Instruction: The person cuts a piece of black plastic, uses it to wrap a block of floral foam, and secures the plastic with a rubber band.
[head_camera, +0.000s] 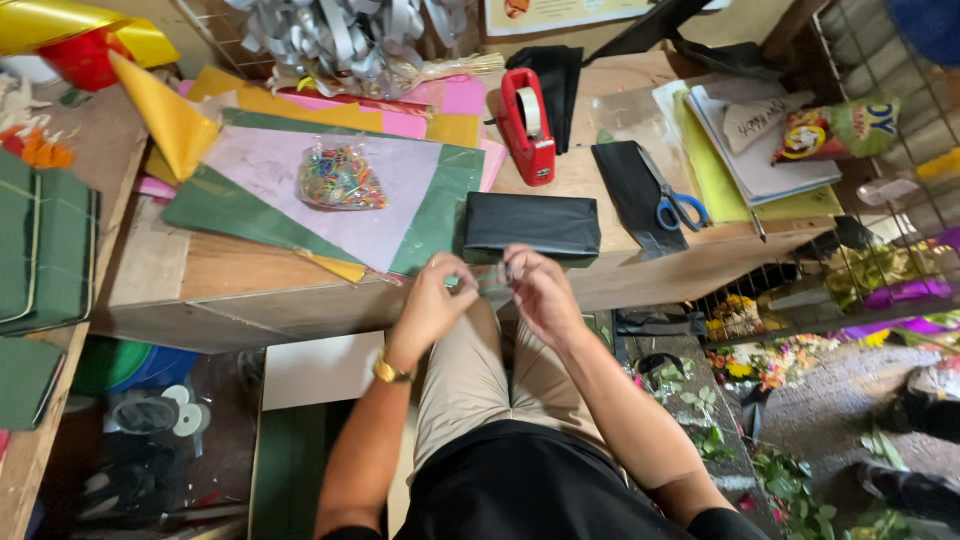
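Note:
My left hand and my right hand meet in front of the wooden table's front edge, above my lap. Between their fingertips they pinch a short strip of clear tape. A gold watch sits on my left wrist. Just beyond the hands a box wrapped in black paper lies on the table. A red tape dispenser stands farther back.
Coloured paper sheets carry a bag of small colourful bits. Blue-handled scissors rest on black paper at right, near a paper stack and a snack bag. Silver ribbon is piled at the back. Flowers and leaves lie on the floor at right.

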